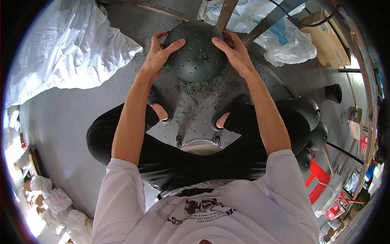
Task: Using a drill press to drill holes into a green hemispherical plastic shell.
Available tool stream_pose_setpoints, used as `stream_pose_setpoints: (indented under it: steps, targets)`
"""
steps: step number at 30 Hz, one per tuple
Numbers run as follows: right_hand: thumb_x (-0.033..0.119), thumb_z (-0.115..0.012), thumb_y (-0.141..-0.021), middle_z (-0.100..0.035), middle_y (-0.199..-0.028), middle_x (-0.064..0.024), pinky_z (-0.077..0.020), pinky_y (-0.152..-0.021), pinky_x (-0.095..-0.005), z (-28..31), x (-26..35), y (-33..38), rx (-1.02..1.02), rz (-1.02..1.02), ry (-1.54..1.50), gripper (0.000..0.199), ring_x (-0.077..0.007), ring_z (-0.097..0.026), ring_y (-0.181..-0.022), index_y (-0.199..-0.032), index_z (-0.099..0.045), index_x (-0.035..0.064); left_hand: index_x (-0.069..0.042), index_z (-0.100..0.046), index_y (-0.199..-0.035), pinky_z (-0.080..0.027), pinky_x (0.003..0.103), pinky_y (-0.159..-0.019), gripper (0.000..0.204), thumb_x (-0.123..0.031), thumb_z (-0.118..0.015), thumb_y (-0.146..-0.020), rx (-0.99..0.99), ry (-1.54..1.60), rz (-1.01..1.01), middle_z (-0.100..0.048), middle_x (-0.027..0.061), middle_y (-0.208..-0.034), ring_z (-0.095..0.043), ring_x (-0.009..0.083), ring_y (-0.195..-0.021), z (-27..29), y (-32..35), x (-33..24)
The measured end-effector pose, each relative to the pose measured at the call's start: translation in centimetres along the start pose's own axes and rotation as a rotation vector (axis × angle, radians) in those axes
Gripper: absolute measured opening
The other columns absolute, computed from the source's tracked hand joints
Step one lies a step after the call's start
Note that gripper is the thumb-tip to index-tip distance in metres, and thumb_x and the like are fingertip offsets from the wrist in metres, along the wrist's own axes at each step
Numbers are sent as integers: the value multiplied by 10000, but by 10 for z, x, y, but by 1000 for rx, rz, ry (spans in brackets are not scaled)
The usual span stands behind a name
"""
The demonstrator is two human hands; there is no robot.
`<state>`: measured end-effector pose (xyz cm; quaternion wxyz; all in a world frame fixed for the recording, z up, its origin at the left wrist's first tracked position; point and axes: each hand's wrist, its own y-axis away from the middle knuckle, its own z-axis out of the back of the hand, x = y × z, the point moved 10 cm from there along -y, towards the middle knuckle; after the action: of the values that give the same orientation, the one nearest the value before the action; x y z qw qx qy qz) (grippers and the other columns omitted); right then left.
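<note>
A large dark grey-green ball (pixel 191 61), dotted all over with small nubs or pits, is held between my two hands beyond my feet. My left hand (pixel 159 52) grips its left side, thumb lying on the top surface and fingers curled round the edge. On the opposite side my right hand (pixel 235 53) grips it the same way, thumb on top. A darker round spot shows on the ball right of its middle. The ball's underside is hidden. Dark crumbs (pixel 199 91) are scattered over the floor just below it.
Similar dark balls (pixel 305 110) lie beside my right knee, near a red plastic stool (pixel 319 181). A white sack (pixel 69 53) spreads at far left. Metal bars (pixel 227 14), a clear plastic bag (pixel 290 51) and a cardboard box (pixel 329 44) stand at far right. A black cup (pixel 333 93) sits nearby.
</note>
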<state>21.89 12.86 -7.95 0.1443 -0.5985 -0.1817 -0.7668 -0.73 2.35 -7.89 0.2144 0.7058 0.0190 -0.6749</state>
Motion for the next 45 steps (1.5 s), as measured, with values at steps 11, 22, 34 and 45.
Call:
stream_pose_setpoints:
  steps: [11,22,34,45]
  targets:
    - [638,-704,-867,-611,-1296,-186,-473,-987,-362,9,1,-3,-29,-4,-24,852,-260,-612,-1138,-1413,-523,9,17,-329,-1531,-445,366,-1026,955,-455,-793,-842,-6,50,-112,-539,197,-1362,-565,258,-1207,-4,-13,-8]
    - [734,-695,-812,-589,-1318,-263,-466,-1029,-398,8,3,-2,-49,18,82,1033,-321,-602,-1213,-1421,-466,-68,-80,-420,-1509,-488,327,-960,734,-375,-753,-926,-44,44,-230,-599,144,-1284,-609,214,-1113,-20,-3,-33]
    - [745,-726,-768,-564,-1255,-264,-485,-1011,-439,28,35,11,-329,145,279,1008,-390,-605,-1170,-1376,-537,-37,-76,-495,-1469,-461,370,-1049,799,-452,-827,-847,66,-132,-376,-596,151,-1348,-562,261,-1252,-24,-6,-39]
    - [757,-735,-746,-562,-1253,-272,-500,-993,-441,32,45,13,-358,109,269,1011,-394,-620,-1142,-1357,-564,-31,-52,-535,-1440,-495,351,-1009,787,-460,-829,-835,0,-189,-418,-629,164,-1311,-616,260,-1189,-21,-10,-46]
